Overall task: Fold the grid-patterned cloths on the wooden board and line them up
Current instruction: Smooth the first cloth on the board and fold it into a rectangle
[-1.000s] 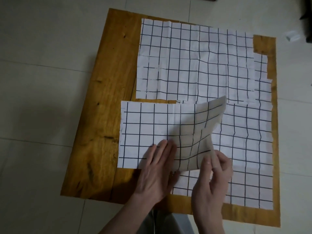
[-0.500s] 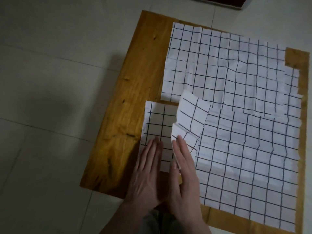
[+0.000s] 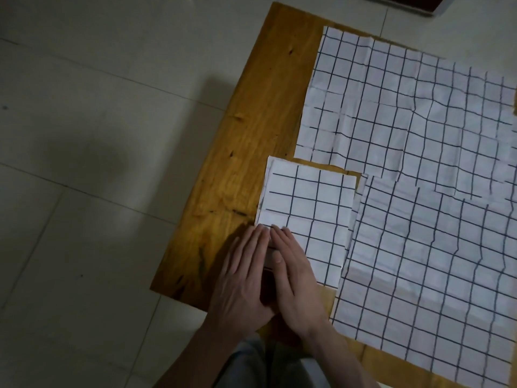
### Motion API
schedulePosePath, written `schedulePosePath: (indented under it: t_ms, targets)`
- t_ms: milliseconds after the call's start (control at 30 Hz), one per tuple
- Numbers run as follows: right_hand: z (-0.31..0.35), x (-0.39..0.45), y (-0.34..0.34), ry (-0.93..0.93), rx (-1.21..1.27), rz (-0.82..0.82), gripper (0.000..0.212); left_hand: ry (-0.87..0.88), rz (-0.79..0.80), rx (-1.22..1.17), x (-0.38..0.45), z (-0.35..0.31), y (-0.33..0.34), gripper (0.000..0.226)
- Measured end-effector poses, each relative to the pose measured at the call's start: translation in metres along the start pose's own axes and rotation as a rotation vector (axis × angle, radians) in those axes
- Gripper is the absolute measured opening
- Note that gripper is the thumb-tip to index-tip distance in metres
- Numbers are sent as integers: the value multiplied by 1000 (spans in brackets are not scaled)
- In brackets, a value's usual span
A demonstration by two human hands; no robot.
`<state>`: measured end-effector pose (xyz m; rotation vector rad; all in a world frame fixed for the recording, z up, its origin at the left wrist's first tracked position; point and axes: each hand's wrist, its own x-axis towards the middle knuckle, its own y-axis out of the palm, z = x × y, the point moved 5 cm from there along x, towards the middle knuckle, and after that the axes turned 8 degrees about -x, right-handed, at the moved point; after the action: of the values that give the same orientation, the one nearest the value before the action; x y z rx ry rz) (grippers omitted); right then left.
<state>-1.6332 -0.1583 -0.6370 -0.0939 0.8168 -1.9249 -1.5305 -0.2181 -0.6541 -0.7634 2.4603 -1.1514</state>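
A folded white cloth with black grid lines [image 3: 313, 203] lies flat on the wooden board [image 3: 251, 141], near its left front part. My left hand [image 3: 243, 278] and my right hand [image 3: 296, 273] lie side by side, fingers straight, pressing the near left corner of this folded cloth. To its right a large unfolded grid cloth [image 3: 430, 270] lies spread out, and another unfolded grid cloth [image 3: 405, 113] covers the far part of the board.
The board rests on a pale tiled floor [image 3: 98, 135]. A bare strip of wood runs along the board's left side. A dark object with a light rim [image 3: 411, 4] sits at the top edge of the view. My grey trouser legs [image 3: 268, 368] show below.
The raised right half of the cloth has been laid over to the left, making a smaller rectangle. My right hand let go of the edge and now presses flat beside my left hand.
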Motion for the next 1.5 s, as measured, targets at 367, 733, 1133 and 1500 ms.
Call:
schedulePosePath:
  t_ms: [367, 733, 1133, 1500]
  targets:
    - [-62, 37, -84, -320, -594, -42, 46, 75, 189, 199, -5, 15, 3, 68]
    - [-67, 10, -73, -156, -942, 57, 62, 7, 143, 415, 22, 39, -30, 70]
    - [-29, 2, -31, 108, -887, -192, 57, 107, 199, 362, 12, 2, 14, 67]
    - [-36, -14, -13, -327, -876, 44, 61, -44, 152, 384, 9, 15, 9, 72]
